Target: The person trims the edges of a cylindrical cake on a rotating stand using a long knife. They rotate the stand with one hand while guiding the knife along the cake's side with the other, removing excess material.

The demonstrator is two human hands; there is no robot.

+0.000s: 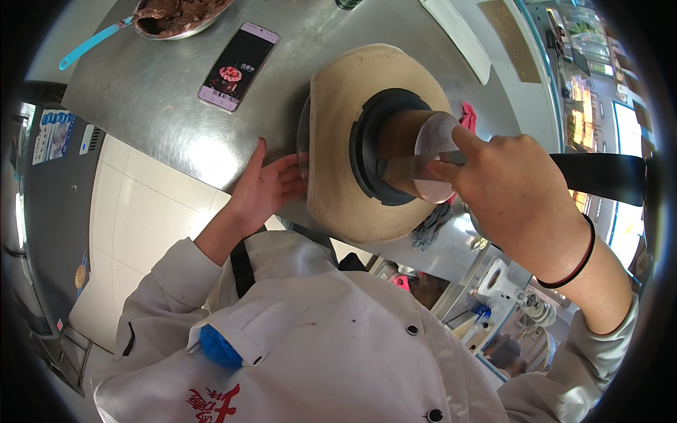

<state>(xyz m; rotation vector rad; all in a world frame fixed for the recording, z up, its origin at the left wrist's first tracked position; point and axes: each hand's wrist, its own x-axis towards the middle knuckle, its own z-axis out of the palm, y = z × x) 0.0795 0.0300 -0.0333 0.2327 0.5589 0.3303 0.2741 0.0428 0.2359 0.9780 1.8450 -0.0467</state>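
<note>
A round cake (402, 143) with a smooth brown side and a paler top stands on a black round base (365, 153). The base rests on a wooden turntable board (338, 201) with two straight-cut edges. My right hand (521, 185) grips a spatula with a wide black handle (603, 172). Its blade (410, 163) reaches left across the cake; my fingers hide part of it, and exact contact is hard to tell. At the board's left edge, my left hand (264, 182) has its fingers apart and holds nothing. Its fingertips are by the clear rim (302, 143) beneath the board.
A phone (239, 67) showing a flower-topped cake lies on the steel table (174, 111). At the far left, a bowl of brown cream (185, 18) holds a blue-handled spatula (95, 46). Grey cloth (432, 227) and red cloth (468, 117) lie beyond the board.
</note>
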